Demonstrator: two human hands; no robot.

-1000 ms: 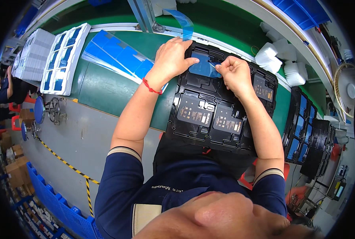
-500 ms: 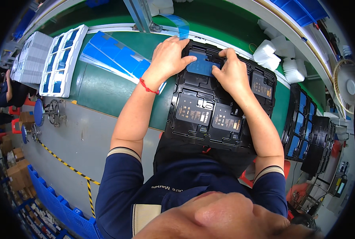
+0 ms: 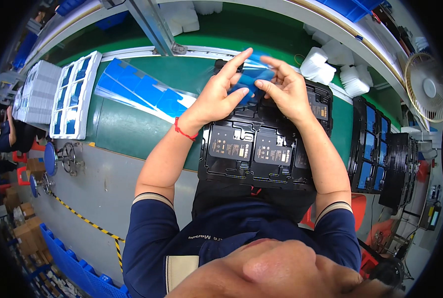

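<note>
A blue film piece, smeared by motion, is between my hands above the far left part of a black moulded tray. My right hand is closed, thumb and fingers pinching the film. My left hand is beside it, index finger stretched and thumb apart; its other fingers are partly hidden. A faint see-through blur shows beside the left hand. In the tray's near pockets lie flat black printed rectangular units, and another black unit sits at the far right. My hands cover the far left pocket.
Blue film sheets overlap on the green table at left. Beyond them stand white trays with blue pieces. More black trays are stacked at right, near a fan. A metal post rises behind the table.
Both hands have risen from the tray pocket, and the blue film is now raised between them. The curved clear-blue strip beyond my left hand is gone from its spot. The view has shifted slightly.
</note>
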